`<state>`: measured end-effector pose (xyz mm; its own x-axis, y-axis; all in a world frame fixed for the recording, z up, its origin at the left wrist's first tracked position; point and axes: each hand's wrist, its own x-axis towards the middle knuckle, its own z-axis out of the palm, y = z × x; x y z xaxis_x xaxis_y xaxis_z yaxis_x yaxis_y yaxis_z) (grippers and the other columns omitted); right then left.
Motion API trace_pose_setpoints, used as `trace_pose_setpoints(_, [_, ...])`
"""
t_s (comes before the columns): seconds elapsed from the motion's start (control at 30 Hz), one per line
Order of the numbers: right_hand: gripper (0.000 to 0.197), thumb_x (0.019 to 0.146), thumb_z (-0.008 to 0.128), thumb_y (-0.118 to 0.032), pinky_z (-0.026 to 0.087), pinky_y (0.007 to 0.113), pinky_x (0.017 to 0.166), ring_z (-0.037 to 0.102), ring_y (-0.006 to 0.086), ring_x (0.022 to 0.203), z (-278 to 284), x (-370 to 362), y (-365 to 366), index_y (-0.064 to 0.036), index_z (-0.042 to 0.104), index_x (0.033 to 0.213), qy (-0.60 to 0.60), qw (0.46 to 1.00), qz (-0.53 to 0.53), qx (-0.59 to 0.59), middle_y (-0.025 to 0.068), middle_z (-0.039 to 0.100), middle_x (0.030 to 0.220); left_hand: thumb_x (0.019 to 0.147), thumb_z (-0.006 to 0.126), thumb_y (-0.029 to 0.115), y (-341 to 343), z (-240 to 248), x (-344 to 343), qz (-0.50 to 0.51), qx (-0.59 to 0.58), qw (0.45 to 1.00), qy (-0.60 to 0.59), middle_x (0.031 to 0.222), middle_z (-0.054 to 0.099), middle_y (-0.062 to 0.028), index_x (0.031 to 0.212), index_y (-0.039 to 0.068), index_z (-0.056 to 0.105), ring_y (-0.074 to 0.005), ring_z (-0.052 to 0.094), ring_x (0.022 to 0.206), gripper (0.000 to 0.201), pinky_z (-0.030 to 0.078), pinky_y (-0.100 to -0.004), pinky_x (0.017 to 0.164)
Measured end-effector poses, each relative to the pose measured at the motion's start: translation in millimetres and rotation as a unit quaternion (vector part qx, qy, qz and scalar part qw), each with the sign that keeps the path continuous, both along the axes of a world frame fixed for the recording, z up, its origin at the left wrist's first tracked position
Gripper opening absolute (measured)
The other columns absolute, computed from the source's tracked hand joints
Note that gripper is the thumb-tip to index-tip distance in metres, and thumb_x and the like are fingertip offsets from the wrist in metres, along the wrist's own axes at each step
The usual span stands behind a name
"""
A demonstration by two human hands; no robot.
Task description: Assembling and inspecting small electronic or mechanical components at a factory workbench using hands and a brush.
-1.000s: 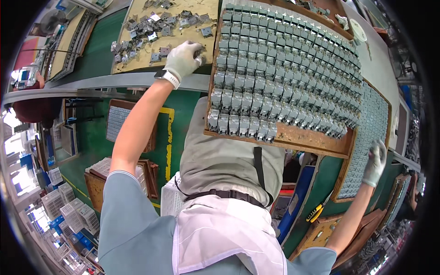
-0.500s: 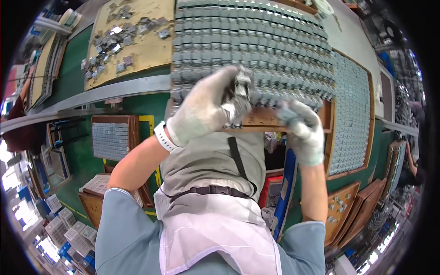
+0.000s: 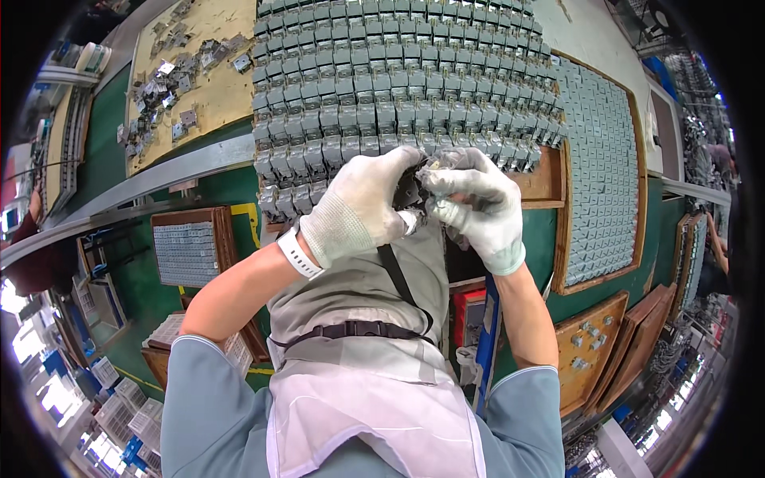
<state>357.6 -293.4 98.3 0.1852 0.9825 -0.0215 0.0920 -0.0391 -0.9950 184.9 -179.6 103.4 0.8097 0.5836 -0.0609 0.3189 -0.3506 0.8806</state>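
Note:
My two white-gloved hands meet in front of my waist, over the near edge of a wooden tray (image 3: 544, 182). My left hand (image 3: 351, 203) is closed around a dark, shiny metal part (image 3: 409, 193), most of which the fingers hide. Pressed up against it from the right, my right hand (image 3: 484, 199) has thumb and fingers pinched at the same spot. Whatever it pinches is too covered to make out. Just beyond my hands, the tray carries dense rows of small grey block-shaped metal parts (image 3: 382, 88).
To the left, loose metal plates (image 3: 163, 88) lie scattered on a tan board (image 3: 151, 46). A second wooden-framed tray (image 3: 640, 191) of grey parts stands at the right. Lower right is a board with several small parts (image 3: 588, 338). A metal rail (image 3: 191, 159) runs along the left.
My right hand has moved left from the tray, where it held a small blurred grey piece, to meet my left hand. The view has shifted slightly, and the metal part is now more covered.

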Motion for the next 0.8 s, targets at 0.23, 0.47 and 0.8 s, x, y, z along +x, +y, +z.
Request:
trace_pose_setpoints(0.23, [0.034,0.073,0.079,0.006,0.051,0.023,0.074,0.062,0.0118,0.092,3.6,-12.7,1.7,-0.0003,0.075,0.107,-0.044,0.997,-0.053,-0.033,0.0080,0.063,0.110,0.063,0.071,0.011,8.8,7.3,-4.5,0.000,-0.012,0.999,0.039,0.075,0.064,-0.0205,0.086,-0.002,0.066,-0.0380,0.067,0.072,0.027,0.053,-0.0413,0.067])
trace_pose_setpoints(0.47, [0.024,0.070,0.082,0.001,0.053,0.029,0.069,0.067,0.0215,0.080,12.4,-20.0,4.2,-0.0015,0.076,0.093,-0.272,0.962,0.009,0.001,0.0130,0.066,0.089,0.062,0.067,0.014,30.0,3.1,-1.5,-0.148,0.125,0.979,0.067,0.071,0.063,-0.0221,0.079,-0.001,0.066,-0.0420,0.065,0.076,0.023,0.053,-0.0472,0.071])
trace_pose_setpoints(0.8, [0.062,0.073,0.088,-0.035,0.054,0.029,0.073,0.064,0.0194,0.092,-6.8,-3.8,-16.1,0.0030,0.062,0.115,-0.215,0.974,0.004,0.064,0.0139,0.063,0.112,0.063,0.072,0.015,25.9,15.5,6.3,-0.241,0.106,0.963,0.065,0.073,0.067,-0.0186,0.079,0.003,0.068,-0.0376,0.069,0.076,0.021,0.056,-0.0452,0.073])
